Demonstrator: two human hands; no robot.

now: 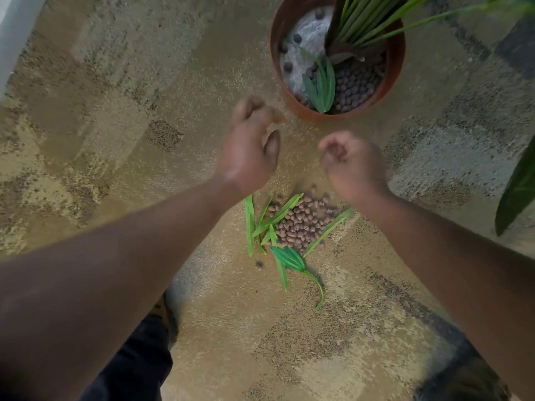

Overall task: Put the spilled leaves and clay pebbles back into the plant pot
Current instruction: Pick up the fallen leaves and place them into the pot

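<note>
Both forearms are reaching out from the bottom corners, filling the near part of the view because the person is crouching or bending over the floor (121,146), a mottled tan carpet carrying everything in the scene. Beyond them, the plant pot (396,68) is standing upright at the far side, its rim facing up so that anything dropped from above is landing inside; a layer of pebbles and a couple of loose leaves are already lying in it beside the plant's stems.

Between pot and spill, the left hand (249,157) is hovering with fingers spread and loosely curled, apparently holding nothing, though it is blurred. The right hand (351,166) is curling its fingers inward, thumb near the fingertips; whether it is holding pebbles cannot be told.

Below the wrists, the spilled leaves (279,215) are lying fanned around the clay pebbles (304,222), which are sitting in one heap on the carpet, well apart from the pot. A single pebble (259,264) is lying just outside the heap, so most of the job seems to be remaining.
</note>
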